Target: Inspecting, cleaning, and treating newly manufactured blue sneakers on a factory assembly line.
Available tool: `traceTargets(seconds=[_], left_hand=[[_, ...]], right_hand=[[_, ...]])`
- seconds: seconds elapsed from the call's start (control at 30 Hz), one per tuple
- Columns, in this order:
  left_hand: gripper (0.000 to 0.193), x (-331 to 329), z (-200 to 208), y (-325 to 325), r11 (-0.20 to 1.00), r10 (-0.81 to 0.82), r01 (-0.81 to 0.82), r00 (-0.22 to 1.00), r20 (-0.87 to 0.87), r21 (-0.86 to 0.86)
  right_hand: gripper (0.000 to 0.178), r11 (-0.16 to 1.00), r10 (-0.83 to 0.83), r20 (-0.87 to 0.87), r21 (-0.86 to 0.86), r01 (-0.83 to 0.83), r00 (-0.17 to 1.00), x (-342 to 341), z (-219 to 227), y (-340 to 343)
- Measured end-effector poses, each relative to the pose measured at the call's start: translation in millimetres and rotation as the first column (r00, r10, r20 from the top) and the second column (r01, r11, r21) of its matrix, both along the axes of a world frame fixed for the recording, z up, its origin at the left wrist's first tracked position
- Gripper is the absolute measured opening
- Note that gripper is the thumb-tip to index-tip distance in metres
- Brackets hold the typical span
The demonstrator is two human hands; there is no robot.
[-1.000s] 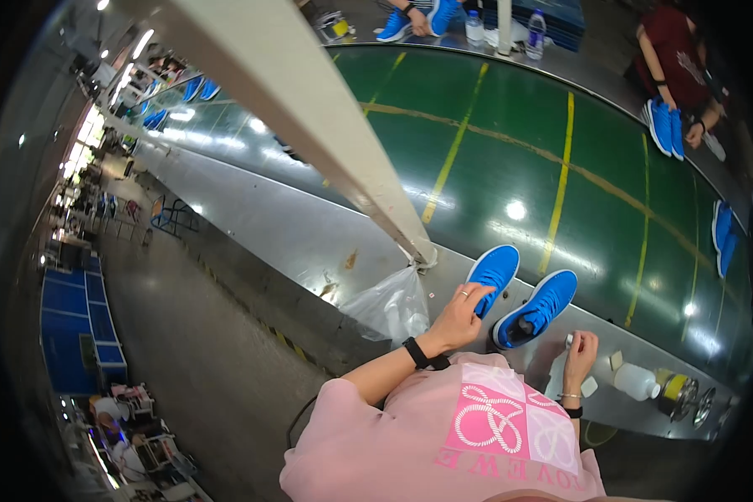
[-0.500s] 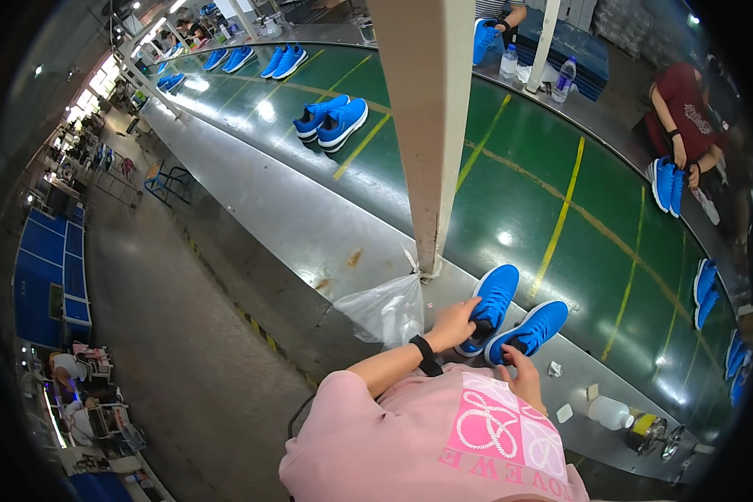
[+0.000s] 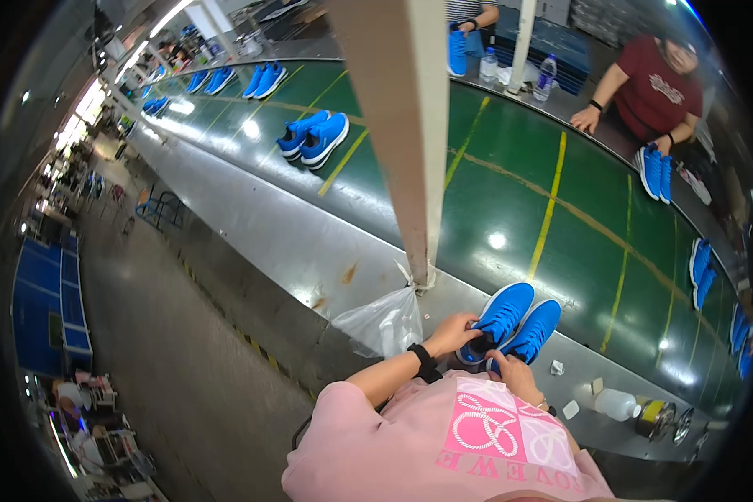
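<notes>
Two blue sneakers with white soles stand side by side on the metal ledge in front of me, toes pointing toward the green belt. My left hand (image 3: pixel 452 334) pinches the collar of the left sneaker (image 3: pixel 505 313) with curled fingers. At the heel and collar of the right sneaker (image 3: pixel 537 328), my right hand (image 3: pixel 517 375) is closed, its thumb at the dark opening. The two shoes touch or nearly touch along their sides. Part of each heel is hidden by my hands.
A beige post (image 3: pixel 402 125) rises at the ledge, with a clear plastic bag (image 3: pixel 385 322) tied to it. Further blue sneakers (image 3: pixel 325 140) ride the green belt (image 3: pixel 494 209). A white bottle (image 3: pixel 617 404) lies on the right. Across the belt, a co-worker (image 3: pixel 657 88) holds blue shoes.
The right sneaker has come left, closing the gap to the left one, and both now point alike. My hands stay on them. The co-worker's one hand has left the shoes for the belt's edge.
</notes>
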State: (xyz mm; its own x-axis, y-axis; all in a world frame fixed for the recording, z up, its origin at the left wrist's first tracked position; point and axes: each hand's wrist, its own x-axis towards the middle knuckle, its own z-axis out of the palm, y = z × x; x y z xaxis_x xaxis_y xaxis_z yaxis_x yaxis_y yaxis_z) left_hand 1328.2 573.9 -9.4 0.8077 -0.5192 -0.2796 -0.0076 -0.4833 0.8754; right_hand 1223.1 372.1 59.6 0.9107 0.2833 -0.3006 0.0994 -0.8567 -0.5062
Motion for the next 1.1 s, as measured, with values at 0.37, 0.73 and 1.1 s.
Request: traceTargets(seconds=[0.37, 0.73, 1.1], left_hand=[[0.033, 23.9, 23.6, -4.6, 0.986, 0.000, -0.059, 0.933, -0.360, -0.154], [0.024, 24.1, -36.6, 17.3, 0.891, 0.363, -0.423, 0.882, -0.301, -0.166], [0.025, 12.4, -43.5, 26.4, 0.949, 0.289, -0.306, 0.943, -0.165, -0.082]], right_hand=[[0.030, 0.989, -0.143, -0.012, 0.049, 0.143, 0.990, 17.8, -4.0, -2.4], [0.034, 0.658, -0.281, -0.304, 0.630, 0.414, 0.910, 145.5, 90.3, -61.8], [0.055, 0.978, -0.004, 0.346, -0.195, 0.076, 0.938, 251.2, -26.2, -24.3]])
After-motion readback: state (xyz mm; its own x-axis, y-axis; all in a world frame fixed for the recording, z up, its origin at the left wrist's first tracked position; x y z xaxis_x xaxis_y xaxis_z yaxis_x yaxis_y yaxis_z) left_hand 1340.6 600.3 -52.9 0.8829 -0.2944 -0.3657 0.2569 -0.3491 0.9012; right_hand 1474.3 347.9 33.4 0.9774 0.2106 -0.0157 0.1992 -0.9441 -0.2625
